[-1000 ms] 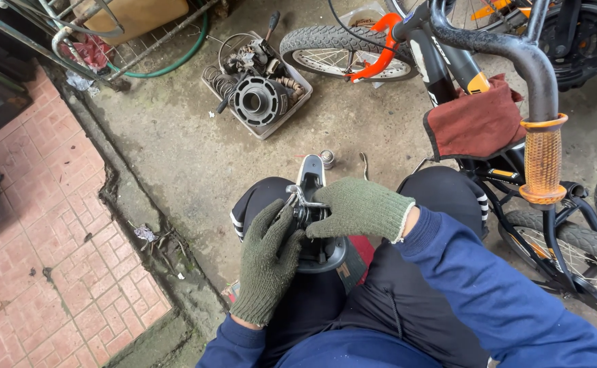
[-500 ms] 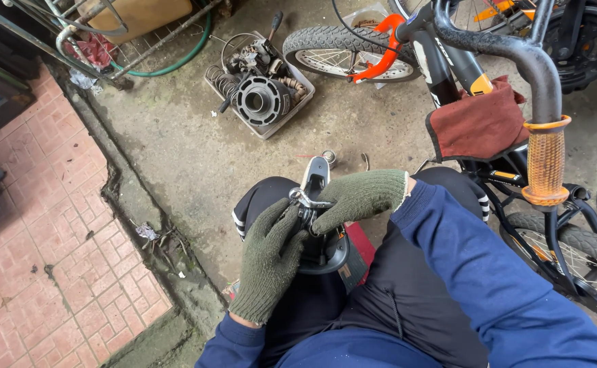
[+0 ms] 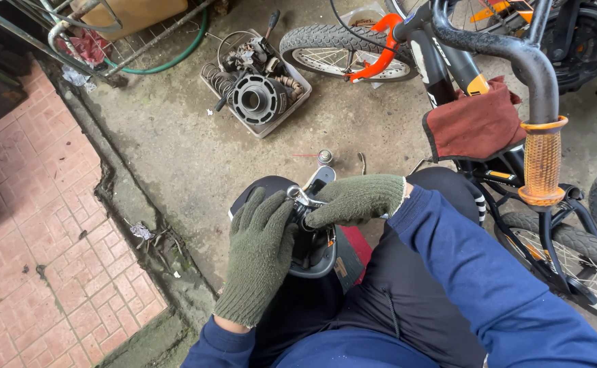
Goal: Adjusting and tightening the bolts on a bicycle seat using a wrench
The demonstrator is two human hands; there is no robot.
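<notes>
Two hands in green knit gloves, over the lap of one seated person in dark trousers and blue sleeves. Left hand (image 3: pixel 261 255) laid flat with fingers (image 3: pixel 264 211) straight and slightly spread against the left side of a dark metal part (image 3: pixel 315 249) resting on the knees. Right hand (image 3: pixel 356 200) curled from the other side, fingers (image 3: pixel 322 215) pressed together around one silvery wrench (image 3: pixel 303 198), its bright end showing between the two sets of fingertips and touching the top of the part. Just beyond the fingertips, on the concrete floor (image 3: pixel 175 150): one small silvery canister (image 3: pixel 324 158) and, beside it, one thin bent metal piece (image 3: pixel 362 162). Farther beyond the fingers, one shallow grey tray (image 3: pixel 291 109) holding one round finned engine cylinder (image 3: pixel 255 99), springs and a tangle of small parts, too jumbled to count. To the right of the right-hand fingers, one black bicycle (image 3: pixel 516 61) with one worn orange handlebar grip (image 3: pixel 542 163), one dark red cloth (image 3: pixel 475 126) draped over its frame and one orange fork at its front wheel (image 3: pixel 332 49). To the left of the left-hand fingers, a strip of red brick paving (image 3: pixel 39 225); above it, one green hose (image 3: pixel 169 61) curving under a metal rack. Labels on the cloth too small to make out.
</notes>
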